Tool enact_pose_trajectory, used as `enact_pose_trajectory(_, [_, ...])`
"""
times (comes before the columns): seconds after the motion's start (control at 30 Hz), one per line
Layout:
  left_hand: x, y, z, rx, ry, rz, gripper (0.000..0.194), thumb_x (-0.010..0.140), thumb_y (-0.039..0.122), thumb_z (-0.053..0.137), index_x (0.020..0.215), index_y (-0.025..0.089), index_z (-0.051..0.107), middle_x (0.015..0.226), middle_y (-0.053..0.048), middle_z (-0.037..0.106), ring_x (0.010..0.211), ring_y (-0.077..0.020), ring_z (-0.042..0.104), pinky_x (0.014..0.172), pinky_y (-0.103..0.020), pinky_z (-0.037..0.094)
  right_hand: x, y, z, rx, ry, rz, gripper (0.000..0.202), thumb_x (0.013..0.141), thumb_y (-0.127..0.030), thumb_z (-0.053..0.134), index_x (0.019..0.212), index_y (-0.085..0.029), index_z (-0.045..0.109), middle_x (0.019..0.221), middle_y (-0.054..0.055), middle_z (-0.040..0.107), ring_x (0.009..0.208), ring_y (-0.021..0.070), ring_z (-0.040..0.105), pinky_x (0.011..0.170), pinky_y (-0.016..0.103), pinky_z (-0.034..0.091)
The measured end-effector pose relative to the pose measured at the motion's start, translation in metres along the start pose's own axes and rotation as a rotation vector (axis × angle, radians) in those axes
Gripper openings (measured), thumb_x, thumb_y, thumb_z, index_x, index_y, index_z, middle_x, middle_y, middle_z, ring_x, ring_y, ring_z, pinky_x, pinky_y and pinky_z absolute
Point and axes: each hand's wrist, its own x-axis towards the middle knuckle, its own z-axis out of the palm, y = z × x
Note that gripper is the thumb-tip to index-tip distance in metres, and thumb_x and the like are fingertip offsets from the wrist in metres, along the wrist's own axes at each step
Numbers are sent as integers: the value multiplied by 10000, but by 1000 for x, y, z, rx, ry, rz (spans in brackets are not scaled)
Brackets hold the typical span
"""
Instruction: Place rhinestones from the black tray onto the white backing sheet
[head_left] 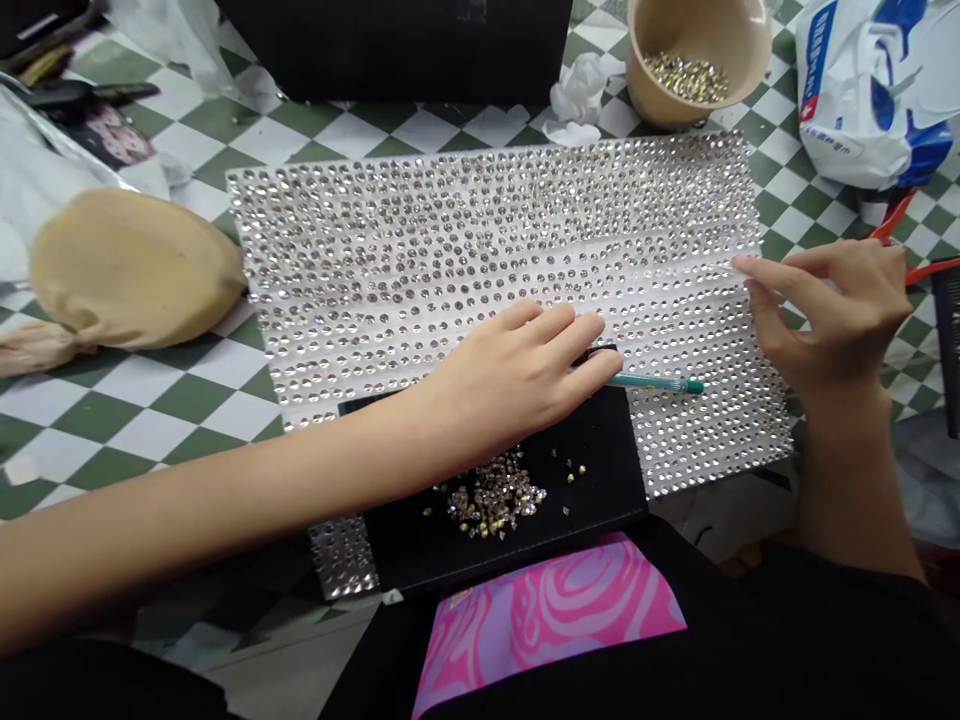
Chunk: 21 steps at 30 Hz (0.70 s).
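Fingers (787, 282) of the right hand (844, 315) are bent, with the thumb and first finger close together at the tips, but I cannot tell if they pinch anything. They are at the right edge of a white sheet (420, 325) that has rows and rows of shiny stones on it. So the sheet lies to the left of those tips, and its long side runs from left to right. Left hand (521, 365) reaches across from the left side, palm down, over the lower middle of the sheet and the top of a black tray (420, 560). Its fingers lie side by side and bend a little. A green pen (656, 383) sticks out past them and points right, along the sheet, toward the right hand. Its other end is hidden, so I cannot tell how tightly it is held. Left is the nearer hand to the pen and to the loose stones (495, 500), which sit in a pile just below its wrist on the tray.
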Motion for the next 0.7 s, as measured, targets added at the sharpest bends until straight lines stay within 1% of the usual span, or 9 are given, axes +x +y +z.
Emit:
enact_pose_trajectory(0.47, [-1, 0, 0, 13, 15, -2, 98, 918, 267, 472, 956, 178, 454, 963, -48, 592, 798, -180, 566, 653, -282, 417, -1, 0, -1, -32, -4, -7, 328, 781, -175, 647, 1084, -299, 626, 796, -17, 554, 772, 108, 502, 781, 282, 404])
enact_pose_trajectory(0.6, [0, 0, 0, 15, 17, -4, 97, 918, 266, 473, 953, 177, 457, 961, -47, 591, 797, -179, 563, 649, -282, 410, -2, 1, -4, -32, -36, 14, 310, 792, -183, 633, 1078, -301, 634, 799, -15, 560, 787, 111, 507, 790, 293, 405])
enact_pose_trajectory(0.7, [1, 0, 0, 13, 14, -3, 98, 919, 264, 472, 958, 175, 463, 968, -52, 594, 801, -177, 560, 654, -282, 404, -2, 1, -5, -16, -17, 30, 288, 798, -182, 622, 1065, -289, 646, 784, -11, 562, 784, 112, 517, 782, 292, 408])
